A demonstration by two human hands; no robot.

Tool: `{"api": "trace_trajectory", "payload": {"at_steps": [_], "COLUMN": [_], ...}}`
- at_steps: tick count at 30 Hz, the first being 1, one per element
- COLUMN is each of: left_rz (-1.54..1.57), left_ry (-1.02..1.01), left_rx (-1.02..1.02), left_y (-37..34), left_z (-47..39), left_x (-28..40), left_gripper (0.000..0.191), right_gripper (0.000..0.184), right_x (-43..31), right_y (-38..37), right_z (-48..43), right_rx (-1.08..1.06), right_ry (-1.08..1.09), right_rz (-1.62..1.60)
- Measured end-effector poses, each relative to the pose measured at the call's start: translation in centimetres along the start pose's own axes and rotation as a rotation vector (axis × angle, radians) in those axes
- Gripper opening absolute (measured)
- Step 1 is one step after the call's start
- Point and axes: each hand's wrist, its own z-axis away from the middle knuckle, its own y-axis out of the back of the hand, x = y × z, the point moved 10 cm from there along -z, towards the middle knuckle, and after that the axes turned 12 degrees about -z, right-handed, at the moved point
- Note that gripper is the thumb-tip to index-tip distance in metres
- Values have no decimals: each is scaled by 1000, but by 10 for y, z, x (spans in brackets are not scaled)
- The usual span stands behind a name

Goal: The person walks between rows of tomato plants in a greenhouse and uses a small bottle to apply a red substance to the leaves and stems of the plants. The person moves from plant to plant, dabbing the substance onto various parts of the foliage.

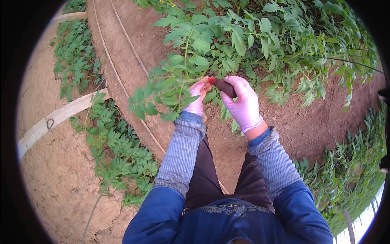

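My left hand (197,94), in a thin pinkish glove, has its fingers closed at a leafy shoot of a tomato plant (182,68). What lies between the fingertips is partly hidden by the hand and leaves. My right hand (242,99), gloved alike, grips a small dark brown bottle-like container (225,88). Its bright red tip (210,80) points left and meets or nearly meets my left fingertips. Reddish stains show on the gloves.
Dense tomato foliage (259,36) fills the upper right, with a thin dark line (344,61) through it. Two narrow pipes or rails (120,80) run along the soil at left. Beyond them are more plants (118,146) and a pale curved-looking border (67,111). Another row (350,170) stands at right.
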Motion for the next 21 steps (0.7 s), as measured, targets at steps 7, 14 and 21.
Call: {"api": "trace_trajectory", "payload": {"at_steps": [7,14,21], "left_rz": [44,78,115], "left_ry": [92,162,197], "left_rx": [13,-18,-22], "left_y": [8,6,10], "left_z": [6,14,9], "left_x": [-5,-6,-14], "left_gripper": [39,44,42], "right_gripper": [36,38,37], "right_x": [22,30,35], "right_y": [36,26,24], "right_z": [14,17,21], "right_rx": [207,142,129], "right_ry": [-148,-238,-267], "right_rz": [-61,-192,-87]}}
